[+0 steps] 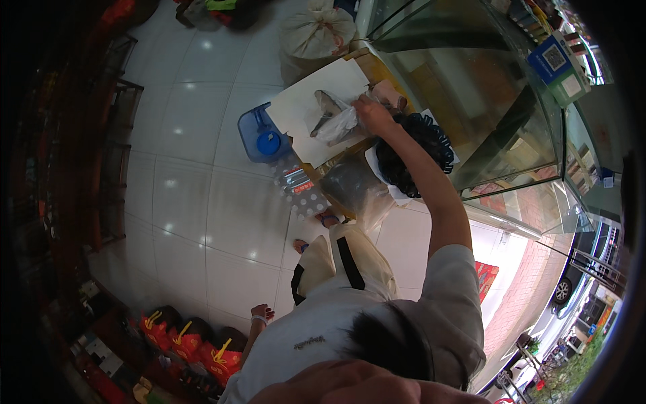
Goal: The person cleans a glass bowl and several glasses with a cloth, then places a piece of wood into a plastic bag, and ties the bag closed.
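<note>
My right hand [372,115] reaches far forward, its fingers closed on the edge of a clear plastic bag [342,123]. Dark, flat pieces show in and beside the bag, too unclear to name. The bag lies on a white sheet of board [298,108] on top of a box. A pink cloth-like item [387,94] is just beyond my right hand. Under my right forearm lies a black, ruffled bundle [436,144] on white paper. My left hand [262,312], with a bracelet at the wrist, hangs low at my side, nothing visible in it and its fingers loosely apart.
A blue plastic water jug [267,144] and a grey polka-dotted bag [308,202] adjoin the board. A tied woven sack [318,38] stands beyond it. A glass display case [484,101] borders the right, with a stand bearing a printed code [555,58]. Red-wrapped items [189,343] are lower left.
</note>
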A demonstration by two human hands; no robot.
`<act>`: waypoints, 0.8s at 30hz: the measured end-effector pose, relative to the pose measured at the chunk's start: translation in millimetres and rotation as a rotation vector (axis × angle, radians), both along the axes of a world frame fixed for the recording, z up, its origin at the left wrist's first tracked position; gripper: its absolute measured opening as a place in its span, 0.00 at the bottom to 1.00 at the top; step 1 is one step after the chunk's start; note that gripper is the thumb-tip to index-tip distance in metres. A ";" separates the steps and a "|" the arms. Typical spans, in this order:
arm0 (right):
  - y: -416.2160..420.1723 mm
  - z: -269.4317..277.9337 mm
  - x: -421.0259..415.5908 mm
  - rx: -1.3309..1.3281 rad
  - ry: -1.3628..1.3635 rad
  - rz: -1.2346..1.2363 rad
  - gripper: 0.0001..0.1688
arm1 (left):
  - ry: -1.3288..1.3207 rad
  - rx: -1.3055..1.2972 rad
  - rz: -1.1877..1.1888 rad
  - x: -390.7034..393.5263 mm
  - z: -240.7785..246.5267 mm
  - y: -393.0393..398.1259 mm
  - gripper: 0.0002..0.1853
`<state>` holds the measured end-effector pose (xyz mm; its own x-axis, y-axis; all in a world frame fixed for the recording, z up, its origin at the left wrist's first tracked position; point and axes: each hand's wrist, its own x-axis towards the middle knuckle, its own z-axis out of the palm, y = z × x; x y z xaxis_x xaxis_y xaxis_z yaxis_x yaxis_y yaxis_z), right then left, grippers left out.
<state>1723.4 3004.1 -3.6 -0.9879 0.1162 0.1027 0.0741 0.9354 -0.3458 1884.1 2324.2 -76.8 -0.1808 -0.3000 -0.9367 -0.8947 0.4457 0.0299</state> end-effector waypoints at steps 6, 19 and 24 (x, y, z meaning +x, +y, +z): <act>3.3 24.7 -19.5 0.073 -0.058 0.068 0.11 | 0.059 0.047 0.284 12.5 8.2 48.0 0.13; -50.4 -54.5 20.0 0.117 -0.071 -0.178 0.19 | 0.278 0.385 0.178 -32.7 32.9 130.3 0.15; -29.1 -43.9 9.3 0.164 -0.114 -0.193 0.20 | 0.244 0.243 0.257 -21.7 27.3 91.1 0.14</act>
